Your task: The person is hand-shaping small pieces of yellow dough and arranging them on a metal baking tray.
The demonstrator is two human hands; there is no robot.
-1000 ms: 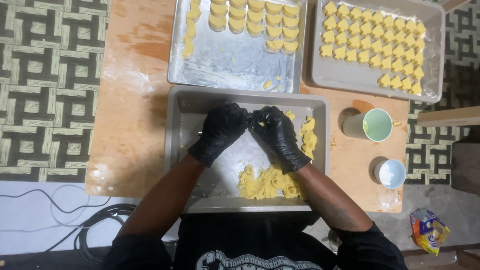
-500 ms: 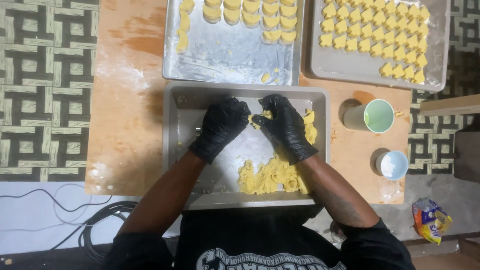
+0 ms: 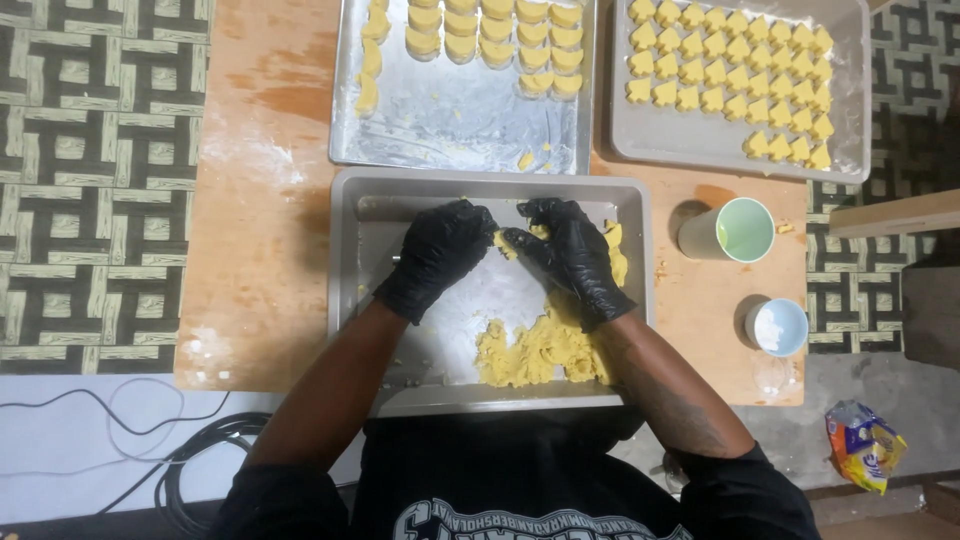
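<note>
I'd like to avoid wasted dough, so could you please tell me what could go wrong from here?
1. The small dough piece is pinched between the left hand and right hand; it may crumble or stick to the black gloves.
2. The right forearm crosses just above the dough pile and could flatten it.
3. The green cup stands close beside the tray; an elbow swing might tip it.

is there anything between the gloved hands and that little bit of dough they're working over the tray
Nothing visible. The left hand and right hand meet fingertip to fingertip on the small piece of dough above the near tray, with no gap or object between them. The dough pile lies closer to the body, apart from the pinch.
</note>
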